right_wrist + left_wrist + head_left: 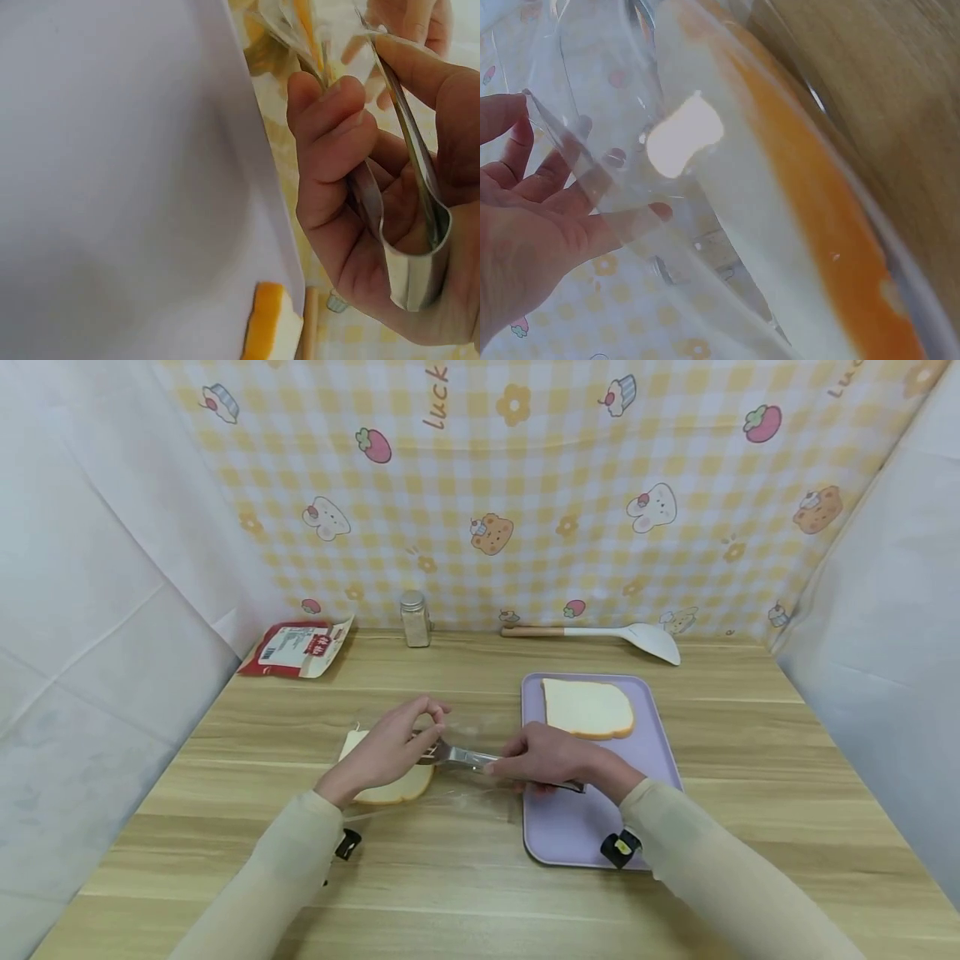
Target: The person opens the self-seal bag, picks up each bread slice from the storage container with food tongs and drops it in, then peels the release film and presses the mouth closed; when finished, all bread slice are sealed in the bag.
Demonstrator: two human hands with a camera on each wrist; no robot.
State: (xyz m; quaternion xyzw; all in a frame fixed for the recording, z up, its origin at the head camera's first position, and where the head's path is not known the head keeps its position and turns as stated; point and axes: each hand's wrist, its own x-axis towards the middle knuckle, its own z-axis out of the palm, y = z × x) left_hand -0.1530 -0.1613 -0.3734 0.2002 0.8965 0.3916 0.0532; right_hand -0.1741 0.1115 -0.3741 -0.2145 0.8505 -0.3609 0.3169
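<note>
My left hand (390, 750) pinches the edge of a clear plastic bag (592, 176) between thumb and forefinger, with the other fingers spread in the left wrist view. Inside the bag lies a slice of white bread (396, 791) with an orange-brown crust, partly hidden under that hand. In my right hand (551, 754) is a pair of metal tongs (420, 277), gripped around both arms. The head of the tongs points left, into the bag's mouth over the bread's right side. Below the right hand is a lilac tray (573, 831) bearing another bread slice (588, 707) at its far end.
At the back left lies a red and white packet (300, 647). A glass shaker jar (415, 620) stands by the patterned cloth at the back. Farther right, a white spatula (600, 633) with a wooden handle lies along the cloth's foot.
</note>
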